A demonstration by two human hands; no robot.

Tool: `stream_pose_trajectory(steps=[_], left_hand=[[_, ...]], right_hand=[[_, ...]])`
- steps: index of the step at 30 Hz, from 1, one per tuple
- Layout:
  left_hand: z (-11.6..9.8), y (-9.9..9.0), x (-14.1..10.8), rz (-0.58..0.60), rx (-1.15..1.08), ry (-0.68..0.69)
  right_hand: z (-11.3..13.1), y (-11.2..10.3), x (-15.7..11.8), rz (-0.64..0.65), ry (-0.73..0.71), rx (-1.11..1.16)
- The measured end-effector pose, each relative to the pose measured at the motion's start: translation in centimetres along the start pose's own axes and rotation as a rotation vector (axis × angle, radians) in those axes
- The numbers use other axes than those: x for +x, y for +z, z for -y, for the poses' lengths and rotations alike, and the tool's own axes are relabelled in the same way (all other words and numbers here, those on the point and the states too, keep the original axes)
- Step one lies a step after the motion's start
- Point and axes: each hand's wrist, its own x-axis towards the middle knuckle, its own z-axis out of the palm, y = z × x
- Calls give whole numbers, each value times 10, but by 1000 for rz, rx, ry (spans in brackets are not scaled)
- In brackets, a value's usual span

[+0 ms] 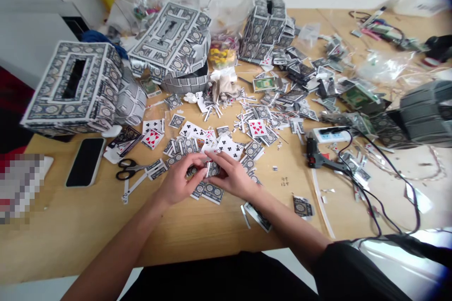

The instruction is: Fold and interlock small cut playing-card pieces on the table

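Note:
Both hands meet over a spread of playing cards near the middle of the table. A small playing card (213,169) with a patterned back is pinched between them. My left hand (181,176) has thumb and forefinger closed at its left edge. My right hand (231,174) curls around its right side, fingers bent over the top. Beneath and around them lie patterned cards (213,193), some face down in overlapping rows. White face-up cards (228,146) show clubs just beyond my fingers. Whether the held card is folded or cut, I cannot tell.
Left of my hands are black scissors (127,169) and a phone (85,162). Behind stand box shapes covered in cards (74,84). At right are a glue gun (323,157), a power strip (330,135) and looping black cables (383,164). Card scraps lie across the table (106,235).

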Motion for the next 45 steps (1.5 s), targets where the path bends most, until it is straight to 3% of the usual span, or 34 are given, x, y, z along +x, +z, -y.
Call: stream_pose_trajectory(steps=[6, 13, 27, 37, 45], left_hand=[[4, -3, 1, 11, -66, -43], [1, -7, 5, 79, 14, -28], [-1, -12, 7, 132, 50, -48], [5, -6, 7, 89, 109, 33], [1, -6, 5, 111, 130, 113]], right_hand=[[8, -2, 0, -12, 4, 19], [12, -7, 3, 4, -104, 2], [8, -4, 3, -15, -148, -53], [8, -3, 2, 10, -156, -94], [3, 0, -2, -51, -122, -123]])
